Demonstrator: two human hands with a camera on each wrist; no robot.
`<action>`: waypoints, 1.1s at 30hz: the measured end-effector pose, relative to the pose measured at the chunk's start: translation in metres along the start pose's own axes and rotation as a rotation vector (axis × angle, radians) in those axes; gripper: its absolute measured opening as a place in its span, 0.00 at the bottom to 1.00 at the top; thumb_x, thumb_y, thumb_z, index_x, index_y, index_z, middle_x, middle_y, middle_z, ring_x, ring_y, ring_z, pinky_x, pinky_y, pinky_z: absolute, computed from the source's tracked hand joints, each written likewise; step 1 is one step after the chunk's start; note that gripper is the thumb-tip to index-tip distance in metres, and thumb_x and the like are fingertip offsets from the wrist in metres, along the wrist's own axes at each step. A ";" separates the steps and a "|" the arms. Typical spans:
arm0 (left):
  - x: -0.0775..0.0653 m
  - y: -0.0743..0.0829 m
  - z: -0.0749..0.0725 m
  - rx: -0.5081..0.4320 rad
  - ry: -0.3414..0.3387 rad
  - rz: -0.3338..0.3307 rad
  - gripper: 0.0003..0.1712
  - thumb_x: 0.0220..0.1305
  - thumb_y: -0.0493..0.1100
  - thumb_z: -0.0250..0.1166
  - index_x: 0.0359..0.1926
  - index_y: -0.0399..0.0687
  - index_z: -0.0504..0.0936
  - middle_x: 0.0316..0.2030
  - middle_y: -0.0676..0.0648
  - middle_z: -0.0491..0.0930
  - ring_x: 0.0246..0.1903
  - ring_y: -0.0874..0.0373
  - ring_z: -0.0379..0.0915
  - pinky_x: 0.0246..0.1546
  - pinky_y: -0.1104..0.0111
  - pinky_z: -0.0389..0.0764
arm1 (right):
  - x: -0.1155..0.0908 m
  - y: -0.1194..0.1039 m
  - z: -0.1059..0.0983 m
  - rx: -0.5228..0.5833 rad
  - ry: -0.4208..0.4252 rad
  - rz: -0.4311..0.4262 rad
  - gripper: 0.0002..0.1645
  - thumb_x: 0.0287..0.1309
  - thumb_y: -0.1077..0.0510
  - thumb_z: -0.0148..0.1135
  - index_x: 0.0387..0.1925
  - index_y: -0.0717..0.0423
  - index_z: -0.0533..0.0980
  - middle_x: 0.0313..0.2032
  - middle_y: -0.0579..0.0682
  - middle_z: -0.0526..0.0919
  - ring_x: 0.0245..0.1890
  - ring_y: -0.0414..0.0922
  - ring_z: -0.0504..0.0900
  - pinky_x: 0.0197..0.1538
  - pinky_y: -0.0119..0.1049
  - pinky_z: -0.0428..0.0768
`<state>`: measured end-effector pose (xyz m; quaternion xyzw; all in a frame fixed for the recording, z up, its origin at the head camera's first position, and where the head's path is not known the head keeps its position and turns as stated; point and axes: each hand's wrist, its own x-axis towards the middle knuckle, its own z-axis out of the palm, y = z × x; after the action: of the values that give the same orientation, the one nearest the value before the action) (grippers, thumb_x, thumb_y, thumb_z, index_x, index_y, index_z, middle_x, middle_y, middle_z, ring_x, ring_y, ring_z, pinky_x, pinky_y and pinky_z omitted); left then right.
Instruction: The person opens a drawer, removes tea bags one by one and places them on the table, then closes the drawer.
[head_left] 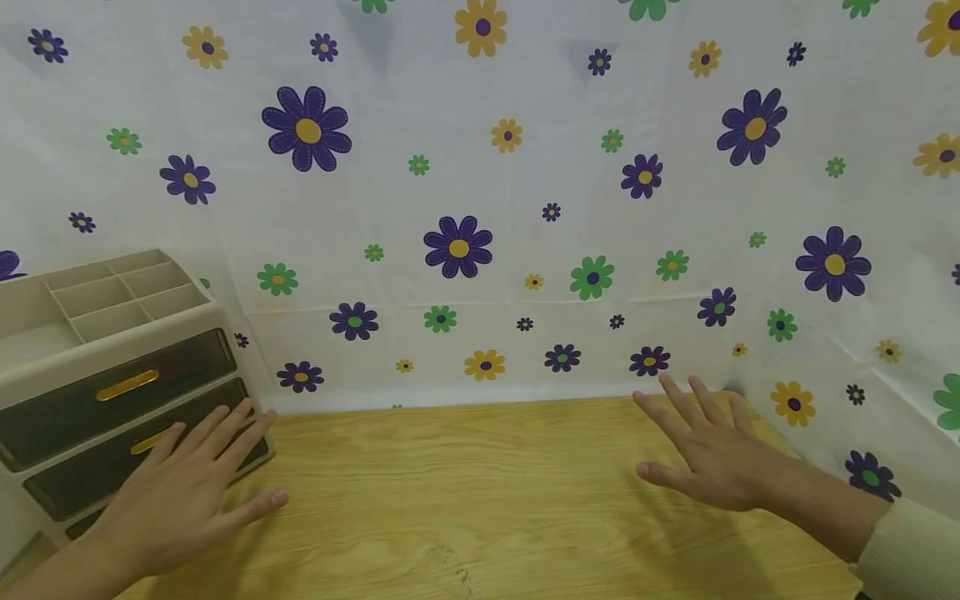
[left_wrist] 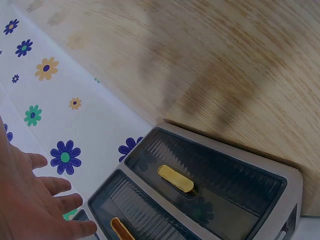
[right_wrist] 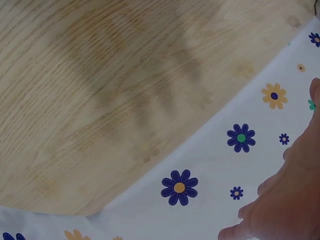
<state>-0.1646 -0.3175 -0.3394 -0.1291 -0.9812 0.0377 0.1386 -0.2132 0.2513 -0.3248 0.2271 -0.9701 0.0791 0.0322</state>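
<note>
The left hand (head_left: pixel 176 500) is spread, palm down, its fingers straight and thumb held out to the side, above the left part of the tabletop (head_left: pixel 465 475). The right hand (head_left: pixel 712 462) is likewise spread, near the far right corner, and casts a soft shadow on the wood. A pale knitted sleeve (head_left: pixel 911 550) covers the forearm behind the right hand.

Nearest the left hand is a beige drawer unit (head_left: pixel 75 412), standing at the left edge of the tabletop towards the far left corner. In the head view the fingers overlap its lower drawers; whether they touch it I cannot tell. Its dark, see-through drawer fronts carry gold handles (left_wrist: pixel 176 179), and its top is divided into open compartments (head_left: pixel 93 296).

Farther out, a small dark mark (head_left: pixel 453 571) lies on the near middle of the tabletop. White flowered cloth (head_left: pixel 405 200) hangs behind the far edge and runs along the right edge.
</note>
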 end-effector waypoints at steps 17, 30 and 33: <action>-0.006 0.002 -0.012 -0.008 -0.006 0.018 0.54 0.61 0.78 0.54 0.79 0.58 0.50 0.78 0.41 0.50 0.73 0.34 0.50 0.68 0.30 0.48 | 0.002 -0.008 -0.005 0.006 -0.003 0.009 0.48 0.64 0.27 0.51 0.78 0.37 0.49 0.78 0.65 0.43 0.73 0.77 0.41 0.61 0.85 0.38; -0.022 -0.002 -0.038 0.064 0.080 0.067 0.60 0.56 0.80 0.57 0.80 0.59 0.47 0.77 0.39 0.51 0.74 0.37 0.50 0.75 0.45 0.21 | 0.027 -0.042 -0.007 0.013 0.010 -0.081 0.46 0.66 0.27 0.49 0.78 0.39 0.53 0.78 0.62 0.43 0.75 0.72 0.42 0.64 0.83 0.41; -0.025 -0.009 -0.048 0.079 0.147 0.076 0.61 0.55 0.79 0.60 0.80 0.58 0.47 0.77 0.39 0.51 0.74 0.37 0.50 0.76 0.50 0.21 | 0.036 -0.057 -0.008 -0.001 0.022 -0.115 0.47 0.65 0.25 0.47 0.78 0.39 0.53 0.78 0.61 0.44 0.75 0.71 0.43 0.66 0.81 0.43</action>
<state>-0.1297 -0.3308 -0.2996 -0.1630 -0.9605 0.0721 0.2138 -0.2195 0.1870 -0.3053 0.2817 -0.9551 0.0791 0.0475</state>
